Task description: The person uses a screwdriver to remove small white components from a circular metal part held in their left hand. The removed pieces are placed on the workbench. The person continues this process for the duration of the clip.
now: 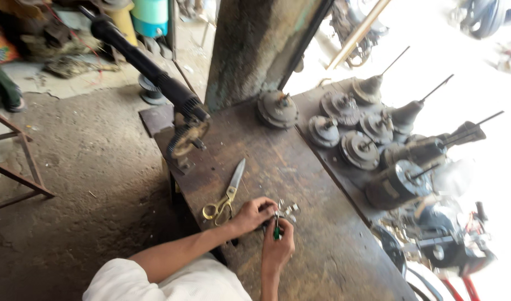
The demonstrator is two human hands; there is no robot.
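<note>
On the worn wooden workbench, my left hand grips a small metal part against the surface. My right hand holds a green-handled screwdriver upright, its tip at that part. A few small shiny metal pieces lie just beyond my fingers. Scissors with gold handles rest on the bench immediately left of my left hand, blades pointing away from me.
Several round fan motors, some with long shafts, crowd the bench's right side. A hand-crank winding tool with a black handle is fixed at the far left corner. A concrete pillar stands behind. Dirt floor and a metal frame lie left.
</note>
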